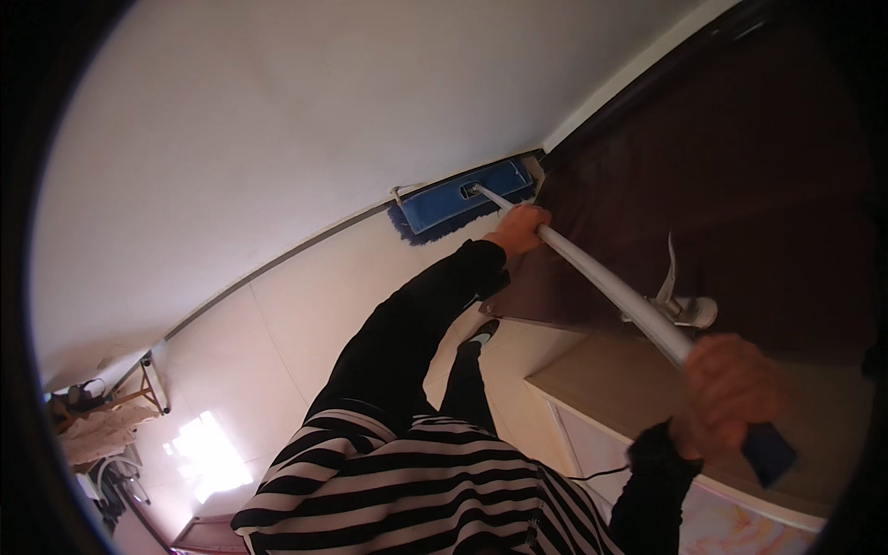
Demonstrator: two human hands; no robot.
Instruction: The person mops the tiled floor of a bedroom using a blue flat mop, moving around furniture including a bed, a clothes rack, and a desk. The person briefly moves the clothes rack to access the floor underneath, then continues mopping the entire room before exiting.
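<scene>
A flat dust mop with a blue cover point(444, 201) and dark blue fringe lies on the tiled floor, along the foot of the wall and beside a dark door. Its pale pole point(610, 277) runs from the mop head up towards the lower right. My left hand point(522, 227) is wrapped around the lower part of the pole, a little above the mop head. Near the pole's blue end grip point(768, 454), my right hand point(732, 392) is closed around the handle; it looks slightly blurred.
The dark brown door point(756, 180) has a metal lever handle point(673, 305) close under the pole. A low cabinet point(610, 388) stands at the right. A small fitting point(396, 196) sits by the dark skirting point(291, 260). Folding furniture point(142, 395) with cloth stands far left.
</scene>
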